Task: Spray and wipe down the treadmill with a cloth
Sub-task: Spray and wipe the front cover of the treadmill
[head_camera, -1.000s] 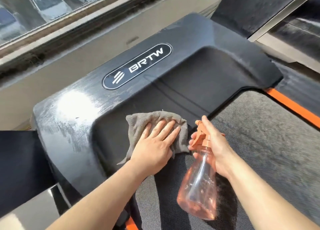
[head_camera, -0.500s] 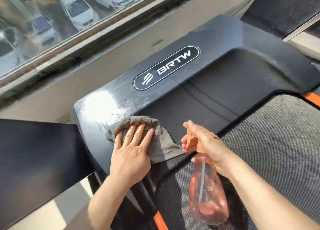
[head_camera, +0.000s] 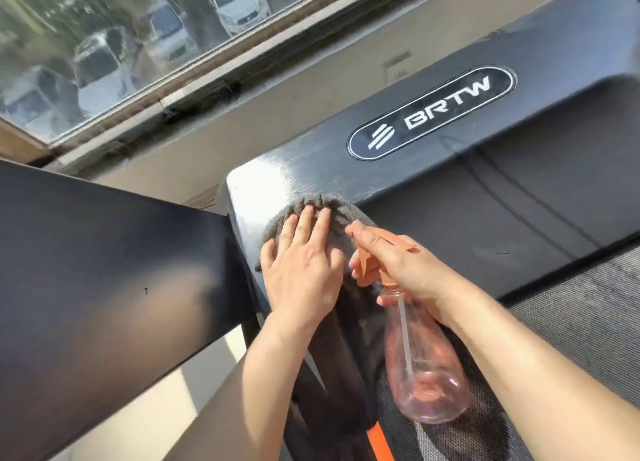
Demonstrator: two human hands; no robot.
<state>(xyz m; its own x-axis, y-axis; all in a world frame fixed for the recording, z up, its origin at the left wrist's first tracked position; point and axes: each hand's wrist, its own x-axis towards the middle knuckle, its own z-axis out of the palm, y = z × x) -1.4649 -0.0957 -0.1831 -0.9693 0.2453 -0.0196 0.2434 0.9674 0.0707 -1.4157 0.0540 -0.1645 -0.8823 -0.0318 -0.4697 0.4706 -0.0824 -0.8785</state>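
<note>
Leftward since a moment ago, the left hand presses the grey terry cloth flat-fingered onto the left corner of the black treadmill cover; the right hand, just beside, grips the translucent orange spray bottle.

One cloth, one spray bottle, one treadmill.

We stand indoors in a workout space; whether gym or home room we cannot tell. A treadmill fills the view, with its black motor cover, a "BRTW" badge and a textured belt. Just beyond the treadmill's front end run a beige wall and a window, through which parked cars show from above.
</note>
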